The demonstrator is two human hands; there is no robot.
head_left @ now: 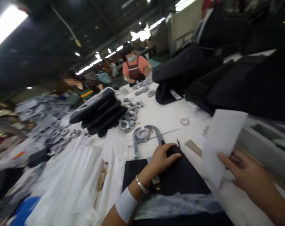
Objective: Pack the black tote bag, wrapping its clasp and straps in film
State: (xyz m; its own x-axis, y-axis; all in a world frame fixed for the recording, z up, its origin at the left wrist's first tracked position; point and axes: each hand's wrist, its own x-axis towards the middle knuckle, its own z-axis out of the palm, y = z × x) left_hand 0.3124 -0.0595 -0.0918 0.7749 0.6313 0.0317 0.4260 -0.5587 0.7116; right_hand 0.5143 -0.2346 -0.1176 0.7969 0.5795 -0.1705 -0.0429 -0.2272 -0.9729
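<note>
A black bag (184, 175) with grey wrapped handles (135, 142) lies on the white table (166, 113) in front of me. My left hand (163, 158) rests on the bag's top edge, its thumb and fingers apart on either side of the opening's edge. A silver bangle and a white band are on that wrist. At the right, my right hand (242, 169) holds a white sheet (221, 141) between thumb and fingers, above the table. Clear plastic (180, 204) lies across the lower part of the bag.
Black bags (102, 110) are stacked at the left of the table, with white wrapping (74, 182) nearer. Coiled grey straps (130, 116) and a tape roll (185, 121) lie beyond. A grey bin (266, 147) stands right. Two people work across the table.
</note>
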